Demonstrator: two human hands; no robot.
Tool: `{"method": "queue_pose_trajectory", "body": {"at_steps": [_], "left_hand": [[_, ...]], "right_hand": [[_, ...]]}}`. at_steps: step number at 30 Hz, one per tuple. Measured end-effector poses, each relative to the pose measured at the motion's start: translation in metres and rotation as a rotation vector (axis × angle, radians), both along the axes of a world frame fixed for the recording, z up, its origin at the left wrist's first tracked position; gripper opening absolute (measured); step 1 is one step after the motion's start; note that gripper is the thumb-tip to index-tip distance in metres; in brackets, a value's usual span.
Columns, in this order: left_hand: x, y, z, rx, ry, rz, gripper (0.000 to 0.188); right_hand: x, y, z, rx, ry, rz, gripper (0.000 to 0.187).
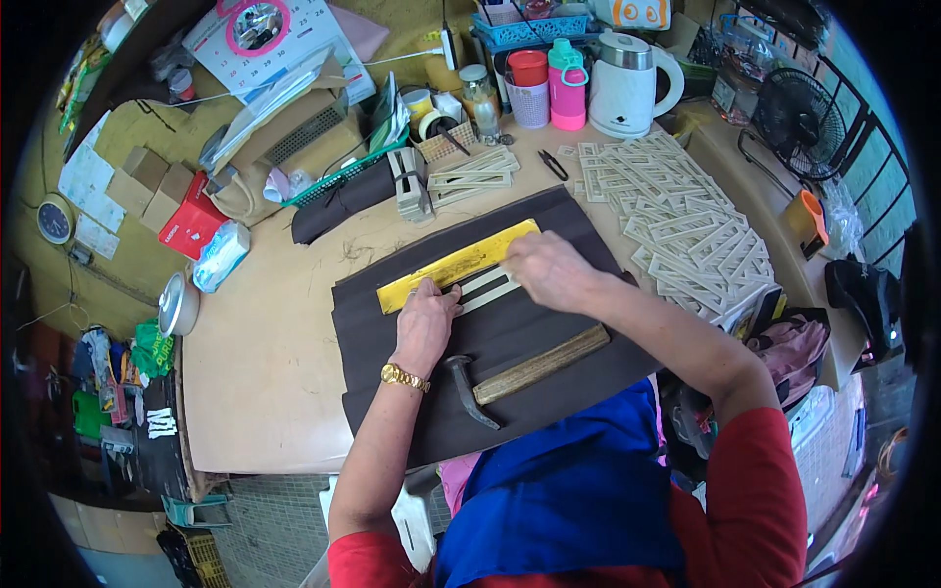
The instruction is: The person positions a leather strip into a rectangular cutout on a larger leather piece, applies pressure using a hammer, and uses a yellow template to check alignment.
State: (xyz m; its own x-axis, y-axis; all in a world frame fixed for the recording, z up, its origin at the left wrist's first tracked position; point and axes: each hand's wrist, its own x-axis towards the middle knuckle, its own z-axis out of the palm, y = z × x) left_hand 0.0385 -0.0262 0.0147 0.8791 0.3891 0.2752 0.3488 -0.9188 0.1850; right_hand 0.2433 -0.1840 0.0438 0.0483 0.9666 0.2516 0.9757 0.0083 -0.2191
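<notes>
A pale rectangular frame with a long slot (487, 290) lies on the black sheet (392, 367), just below a worn yellow bar (461, 263). At its left end my left hand (426, 323) is closed, fingertips pressed on it. My right hand (551, 271) is closed in a pinch over the frame's right end, beside the bar; what the fingertips hold is hidden. Nearer to me rests a hammer (539, 365), its wooden handle pointing right and its metal head (470, 392) left.
Many loose pale frames (686, 220) are heaped at the right. Behind the sheet lie black pliers (554, 165), a smaller frame stack (475, 178) and a black roll (343, 206). A white kettle (623, 86) and pink bottle (567, 88) stand at the back of the table (255, 372).
</notes>
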Motion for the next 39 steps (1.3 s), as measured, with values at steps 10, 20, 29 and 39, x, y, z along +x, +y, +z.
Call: {"method": "queue_pose_trajectory", "body": {"at_steps": [10, 20, 29, 39], "left_hand": [[0.036, -0.011, 0.031, -0.017, 0.076, -0.181, 0.019], [0.013, 0.014, 0.003, -0.199, -0.062, -0.119, 0.017], [-0.045, 0.025, 0.003, -0.147, -0.131, 0.007, 0.015], [-0.036, 0.001, 0.058, -0.105, 0.017, -0.044, 0.03]], "right_hand": [[-0.02, 0.003, -0.014, -0.317, -0.062, 0.041, 0.038], [-0.022, -0.006, -0.023, -0.252, -0.053, 0.014, 0.041], [-0.02, -0.007, -0.023, -0.25, -0.028, 0.025, 0.042], [-0.027, 0.015, 0.005, -0.423, -0.1, -0.031, 0.036]]}}
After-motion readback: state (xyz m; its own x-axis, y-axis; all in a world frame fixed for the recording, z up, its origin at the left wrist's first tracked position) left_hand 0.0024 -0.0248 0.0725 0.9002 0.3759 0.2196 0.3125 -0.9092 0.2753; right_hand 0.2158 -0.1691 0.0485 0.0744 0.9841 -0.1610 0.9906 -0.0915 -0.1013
